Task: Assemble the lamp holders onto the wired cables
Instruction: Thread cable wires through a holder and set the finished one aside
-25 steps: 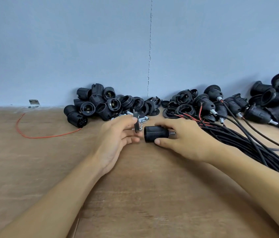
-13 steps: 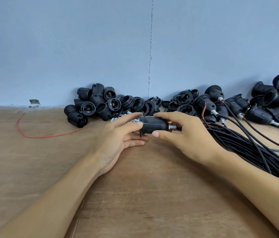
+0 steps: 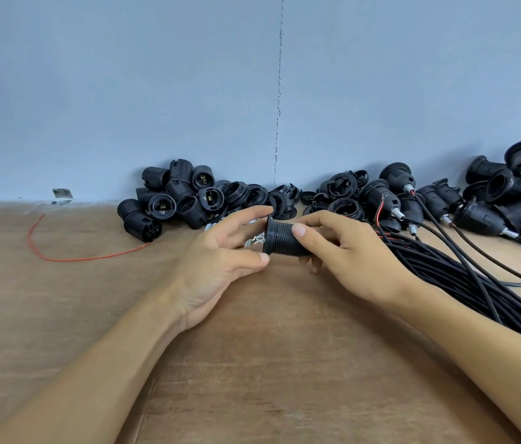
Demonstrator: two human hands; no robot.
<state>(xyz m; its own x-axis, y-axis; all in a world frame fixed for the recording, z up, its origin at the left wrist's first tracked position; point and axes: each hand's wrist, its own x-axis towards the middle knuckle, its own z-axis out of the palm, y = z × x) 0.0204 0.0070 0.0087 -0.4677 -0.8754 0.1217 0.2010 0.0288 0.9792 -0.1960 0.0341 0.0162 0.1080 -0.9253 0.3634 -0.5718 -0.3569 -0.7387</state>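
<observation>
Right grip [image 3: 349,251]: lamp holder [image 3: 285,241] held.
Left grip [image 3: 217,267]: ring [image 3: 270,235] pinched.
Behind: loose holders [image 3: 176,197] piled.
Right side: cable bundle [image 3: 464,277] laid.

There are no words, numbers or signs to read on the lamp holders [image 3: 188,200], the cables [image 3: 451,277] or the desk [image 3: 252,363].

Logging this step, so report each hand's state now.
Left hand: pinches the collar ring.
Right hand: grips the lamp holder by its threaded body.
</observation>
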